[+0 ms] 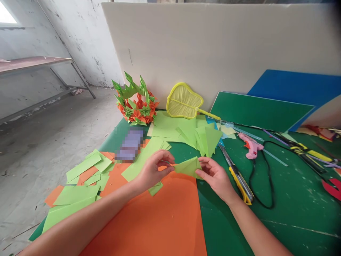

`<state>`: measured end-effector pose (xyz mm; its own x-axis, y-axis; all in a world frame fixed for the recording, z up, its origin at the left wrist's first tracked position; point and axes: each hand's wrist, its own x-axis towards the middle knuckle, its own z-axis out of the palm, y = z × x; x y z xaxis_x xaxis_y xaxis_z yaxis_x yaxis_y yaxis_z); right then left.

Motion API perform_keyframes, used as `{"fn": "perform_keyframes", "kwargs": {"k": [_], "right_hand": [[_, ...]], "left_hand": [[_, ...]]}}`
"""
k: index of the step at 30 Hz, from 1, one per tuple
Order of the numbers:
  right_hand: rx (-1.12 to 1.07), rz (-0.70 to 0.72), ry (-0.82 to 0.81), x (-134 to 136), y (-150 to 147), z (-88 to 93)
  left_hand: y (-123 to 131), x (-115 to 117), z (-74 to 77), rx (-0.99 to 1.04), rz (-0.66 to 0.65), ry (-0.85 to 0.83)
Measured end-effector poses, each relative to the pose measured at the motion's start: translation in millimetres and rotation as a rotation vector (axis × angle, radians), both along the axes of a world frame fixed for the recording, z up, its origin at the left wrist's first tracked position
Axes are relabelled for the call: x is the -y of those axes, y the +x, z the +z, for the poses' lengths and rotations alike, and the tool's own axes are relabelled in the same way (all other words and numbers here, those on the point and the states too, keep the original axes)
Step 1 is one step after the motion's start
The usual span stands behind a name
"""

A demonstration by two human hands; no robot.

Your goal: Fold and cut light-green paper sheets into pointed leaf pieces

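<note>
Left hand (153, 167): fingers curled, thumb and forefinger pinched on the narrow end of the folded green paper (188, 166). Right hand (215, 176): fingers loosely bent, tips gripping the wide end of the same piece. Sits directly between the two hands, equally near to both. Long axis runs left to right; tapers and points toward the left hand. Hangs over the seam where the orange sheet (160, 217) meets the green tabletop (293, 199); lifted or resting, cannot tell.

Just beyond the hands: pile of folded green triangles (205, 138). Just right of the right hand: yellow box cutter (238, 176), lying away from the person. Further right: pink glue gun (250, 145) with black cord. Left of the left hand: loose green and orange offcuts (80, 177). At the far edge: paper wreath (135, 103) and yellow fan (183, 101), against a white board (226, 46).
</note>
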<state>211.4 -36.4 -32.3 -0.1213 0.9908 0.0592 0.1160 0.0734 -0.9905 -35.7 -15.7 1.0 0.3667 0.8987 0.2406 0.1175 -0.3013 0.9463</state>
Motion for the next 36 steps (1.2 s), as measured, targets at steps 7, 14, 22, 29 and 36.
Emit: {"fn": "perform_keyframes", "kwargs": {"k": [7,14,22,29,36], "right_hand": [[0.079,0.070,-0.038,5.9,-3.4,7.7],[0.144,-0.075,0.136,8.7,-4.9,8.6],[0.334,-0.132,0.495,18.1,-6.8,9.7],[0.364,-0.162,0.573,18.7,-6.2,10.7],[0.332,-0.173,0.568,16.7,-4.6,7.3]], "left_hand": [[4.3,5.3,-3.2,0.173,-0.083,-0.079],[9.9,10.8,-10.3,0.169,-0.021,-0.338],[9.0,6.9,-3.6,0.280,-0.015,-0.529],[6.8,7.3,0.6,0.289,0.028,-0.609],[8.1,7.6,5.9,0.271,0.081,-0.607]]}}
